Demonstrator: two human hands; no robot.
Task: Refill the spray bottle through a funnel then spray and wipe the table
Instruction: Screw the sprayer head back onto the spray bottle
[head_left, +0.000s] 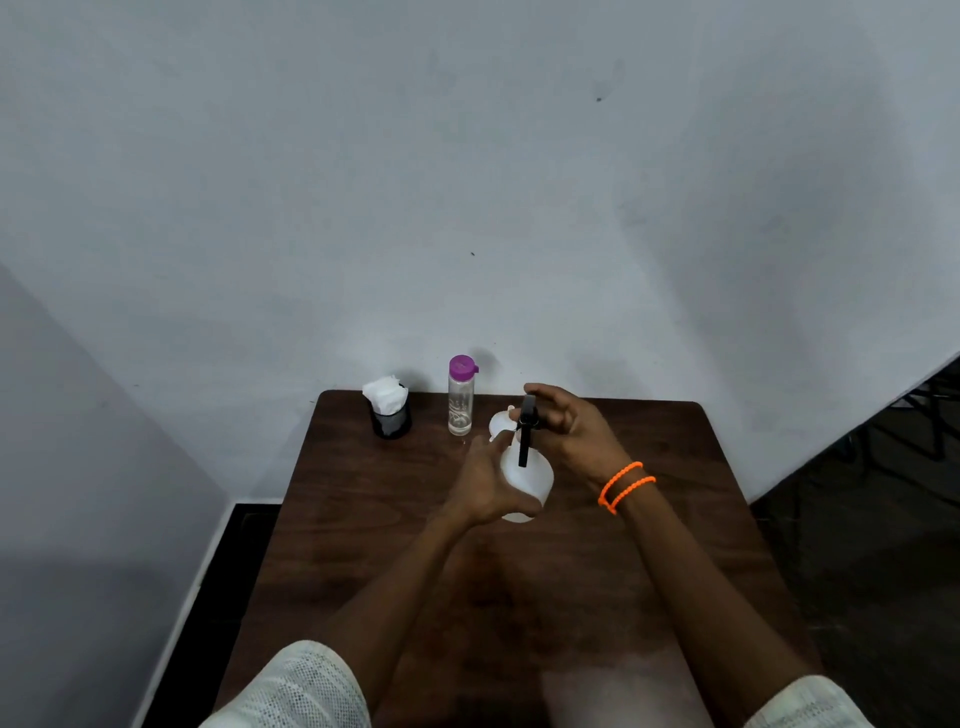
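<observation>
A white spray bottle (531, 483) stands near the middle of the dark wooden table (675, 545). My left hand (485, 480) wraps around its body from the left. My right hand (563, 426) grips the black spray head (527, 426) at the bottle's top; an orange bead bracelet circles that wrist. Just behind the bottle, a white funnel (500, 422) is partly hidden by my fingers. A clear water bottle (461, 397) with a purple cap stands upright at the back of the table.
A black cup holding white tissues (388, 408) sits at the table's back left corner. A grey wall rises right behind the table. Dark floor lies to the right and left of the table.
</observation>
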